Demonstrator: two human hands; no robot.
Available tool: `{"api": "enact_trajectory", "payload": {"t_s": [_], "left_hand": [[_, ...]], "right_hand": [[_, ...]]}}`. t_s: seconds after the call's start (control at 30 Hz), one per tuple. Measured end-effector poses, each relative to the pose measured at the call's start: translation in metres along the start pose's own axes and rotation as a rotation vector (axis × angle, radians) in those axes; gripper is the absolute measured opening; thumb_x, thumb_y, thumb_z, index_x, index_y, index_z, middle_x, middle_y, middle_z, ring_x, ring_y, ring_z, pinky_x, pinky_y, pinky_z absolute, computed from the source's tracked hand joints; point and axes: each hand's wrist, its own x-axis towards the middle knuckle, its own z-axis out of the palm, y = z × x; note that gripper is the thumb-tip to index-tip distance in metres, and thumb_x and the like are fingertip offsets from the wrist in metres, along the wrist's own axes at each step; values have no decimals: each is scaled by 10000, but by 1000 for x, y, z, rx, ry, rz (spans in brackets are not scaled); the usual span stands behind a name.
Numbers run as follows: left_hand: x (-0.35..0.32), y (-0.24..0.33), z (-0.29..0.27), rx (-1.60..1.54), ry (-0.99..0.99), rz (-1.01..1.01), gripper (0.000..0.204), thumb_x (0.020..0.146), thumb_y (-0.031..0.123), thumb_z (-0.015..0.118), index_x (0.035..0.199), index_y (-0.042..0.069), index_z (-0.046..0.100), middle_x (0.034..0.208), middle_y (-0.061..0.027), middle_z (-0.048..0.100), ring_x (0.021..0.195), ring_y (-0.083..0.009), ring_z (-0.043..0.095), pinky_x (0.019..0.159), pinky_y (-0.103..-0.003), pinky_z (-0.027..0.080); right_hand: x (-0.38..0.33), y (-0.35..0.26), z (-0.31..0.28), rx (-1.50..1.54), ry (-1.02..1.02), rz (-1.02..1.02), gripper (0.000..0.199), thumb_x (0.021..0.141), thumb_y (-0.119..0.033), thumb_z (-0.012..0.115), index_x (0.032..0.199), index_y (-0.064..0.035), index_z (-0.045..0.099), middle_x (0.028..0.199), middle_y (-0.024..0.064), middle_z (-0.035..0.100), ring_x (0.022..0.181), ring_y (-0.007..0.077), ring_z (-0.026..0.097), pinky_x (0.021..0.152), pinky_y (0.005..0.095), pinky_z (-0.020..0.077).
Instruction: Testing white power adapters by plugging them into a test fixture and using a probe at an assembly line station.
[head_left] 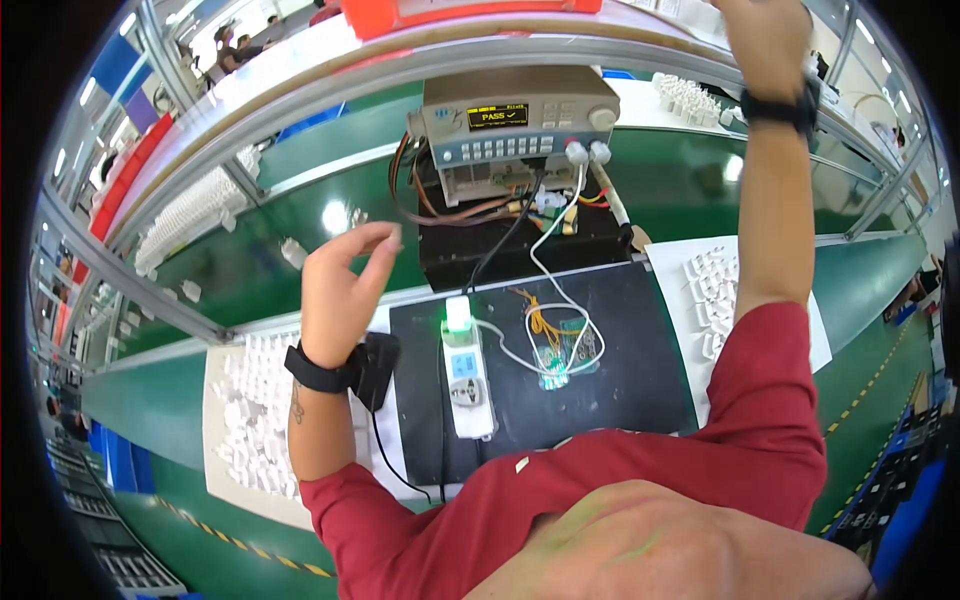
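My left hand is raised over the left side of the bench, its thumb and forefinger tips pinched together with nothing visible in them. My right hand reaches far up at the top right, beside the overhead shelf; its fingers are cut off by the picture edge. Between my arms, a white charger glowing green is plugged into a white power strip on a black mat. A white cable runs in a loop over small lit circuit boards.
A bench test instrument with a lit display stands beyond the mat, wires hanging below it. White plastic parts lie in groups on the left board and the right sheet. A red bin sits on the overhead shelf.
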Motion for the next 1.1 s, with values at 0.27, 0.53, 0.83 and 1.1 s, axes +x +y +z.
{"api": "enact_trajectory", "payload": {"t_s": [0.27,0.53,0.83,1.1], "left_hand": [[-86,60,34,-1192,-42,-76,648,941,402,386,1370,-48,201,1331,-247,371,1207,-346,426,1015,-455,336],[-129,-28,61,-792,19,-159,695,744,-38,662,1334,8,297,1104,-106,490,1060,-221,519,821,-323,507],[-139,-63,84,-684,-267,-25,676,687,49,747,1252,-16,381,1093,-106,538,1033,-194,539,876,-307,443],[-142,-67,86,-491,-224,10,648,624,181,811,1172,29,500,1237,-154,443,1145,-279,470,944,-376,397]], "right_hand": [[-214,-154,-95,1142,-377,-813,204,680,-64,692,805,26,558,1040,176,589,904,367,607,749,424,514],[-257,-153,-71,1621,-313,135,134,815,-75,603,912,12,574,1009,126,573,796,164,553,688,261,432],[-289,-149,-47,1869,-323,166,111,837,-15,572,934,36,584,962,60,584,776,69,540,669,199,436],[-333,-159,-27,823,-876,14,257,758,-157,656,984,-37,630,1064,91,618,938,264,588,816,326,459]]}}
